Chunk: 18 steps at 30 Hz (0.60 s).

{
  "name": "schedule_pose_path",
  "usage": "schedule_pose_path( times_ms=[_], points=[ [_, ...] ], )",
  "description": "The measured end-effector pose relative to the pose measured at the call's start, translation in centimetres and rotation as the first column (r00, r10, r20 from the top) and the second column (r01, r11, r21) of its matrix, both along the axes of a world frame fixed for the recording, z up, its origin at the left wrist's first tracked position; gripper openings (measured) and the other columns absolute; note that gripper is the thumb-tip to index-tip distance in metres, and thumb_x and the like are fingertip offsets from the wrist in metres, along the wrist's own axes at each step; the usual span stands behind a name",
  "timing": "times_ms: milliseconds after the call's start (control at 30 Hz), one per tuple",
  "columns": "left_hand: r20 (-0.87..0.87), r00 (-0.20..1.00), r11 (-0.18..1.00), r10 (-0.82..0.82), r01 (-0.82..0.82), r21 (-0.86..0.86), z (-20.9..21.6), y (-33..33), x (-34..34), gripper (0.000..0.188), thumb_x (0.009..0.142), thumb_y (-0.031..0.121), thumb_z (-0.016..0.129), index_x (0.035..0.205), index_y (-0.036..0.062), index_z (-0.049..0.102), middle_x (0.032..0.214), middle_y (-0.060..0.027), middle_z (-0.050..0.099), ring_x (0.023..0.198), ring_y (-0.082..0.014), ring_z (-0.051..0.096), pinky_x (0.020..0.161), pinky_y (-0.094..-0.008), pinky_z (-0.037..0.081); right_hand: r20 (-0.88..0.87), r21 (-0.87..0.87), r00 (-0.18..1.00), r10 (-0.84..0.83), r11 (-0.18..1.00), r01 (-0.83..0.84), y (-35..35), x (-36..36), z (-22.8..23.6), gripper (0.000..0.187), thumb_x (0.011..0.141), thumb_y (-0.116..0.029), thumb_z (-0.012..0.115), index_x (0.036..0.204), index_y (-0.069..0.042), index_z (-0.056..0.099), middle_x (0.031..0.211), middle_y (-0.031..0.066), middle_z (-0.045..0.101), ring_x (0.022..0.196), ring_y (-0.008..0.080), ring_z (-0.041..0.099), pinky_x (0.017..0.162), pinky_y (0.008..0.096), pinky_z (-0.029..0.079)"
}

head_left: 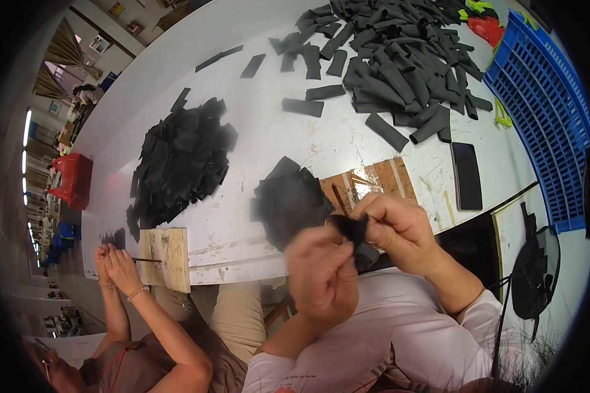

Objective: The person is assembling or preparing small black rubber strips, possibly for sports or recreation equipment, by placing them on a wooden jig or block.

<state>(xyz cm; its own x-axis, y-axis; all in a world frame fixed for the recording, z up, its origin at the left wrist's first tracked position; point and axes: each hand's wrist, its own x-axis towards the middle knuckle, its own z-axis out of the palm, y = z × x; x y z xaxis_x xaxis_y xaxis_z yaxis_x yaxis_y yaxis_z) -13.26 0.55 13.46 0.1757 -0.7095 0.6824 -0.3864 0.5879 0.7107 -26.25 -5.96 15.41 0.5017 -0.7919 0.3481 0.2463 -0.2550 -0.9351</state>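
My left hand (pixel 321 272) and my right hand (pixel 400 226) meet close to my chest, both pinching one small black fabric piece (pixel 355 229). Just beyond them a stack of flat black pieces (pixel 288 196) lies at the table's near edge, beside a wooden block (pixel 373 180) with a thin dark rod standing in it. Farther up the white table (pixel 262 131) sits a heap of rolled black sleeves (pixel 393 59).
A bigger pile of black pieces (pixel 180 160) lies to the left. A co-worker's hands (pixel 111 262) work at a second wooden block (pixel 166 259). A dark phone (pixel 466 175) and a blue plastic crate (pixel 544 111) sit on the right.
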Motion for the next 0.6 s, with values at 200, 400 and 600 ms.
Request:
schedule_pose_path(
  times_ms=[200,400,600],
  points=[
    [-0.355,0.933,0.971,0.056,0.032,0.236,1.8,-1.1,-0.7,0.008,0.082,-0.005,0.047,0.088,-0.0015,0.044,0.086,-0.0164,0.059,0.052,-0.0059,0.049,0.041,-0.0140,0.038,-0.290,0.166,0.956,0.055,0.986,-0.007,0.3,-0.1,0.8,0.009,0.078,-0.008,0.052,0.077,0.000,0.049,0.074,0.0077,0.052,0.065,0.0200,0.050,0.058,0.0263,0.040],
    [-0.550,0.818,0.906,0.168,0.091,0.413,2.3,-1.9,-0.6,0.013,0.082,-0.003,0.049,0.092,-0.0003,0.042,0.084,-0.0150,0.060,0.047,-0.0028,0.046,0.034,-0.0134,0.031,-0.218,-0.304,0.894,-0.393,0.897,0.320,0.3,1.4,-0.3,0.007,0.073,-0.002,0.056,0.076,0.001,0.050,0.077,0.0121,0.055,0.064,0.0250,0.053,0.055,0.0287,0.042],
    [-0.703,0.709,0.836,0.050,0.356,0.418,2.4,-1.4,0.0,0.026,0.080,-0.003,0.051,0.103,-0.0026,0.039,0.089,-0.0137,0.060,0.048,-0.0026,0.046,0.035,-0.0139,0.032,-0.104,-0.537,0.825,-0.556,0.729,0.424,-0.1,1.6,-0.8,0.012,0.068,0.002,0.060,0.075,0.000,0.051,0.075,0.0124,0.055,0.060,0.0265,0.054,0.050,0.0309,0.043]
  ],
)
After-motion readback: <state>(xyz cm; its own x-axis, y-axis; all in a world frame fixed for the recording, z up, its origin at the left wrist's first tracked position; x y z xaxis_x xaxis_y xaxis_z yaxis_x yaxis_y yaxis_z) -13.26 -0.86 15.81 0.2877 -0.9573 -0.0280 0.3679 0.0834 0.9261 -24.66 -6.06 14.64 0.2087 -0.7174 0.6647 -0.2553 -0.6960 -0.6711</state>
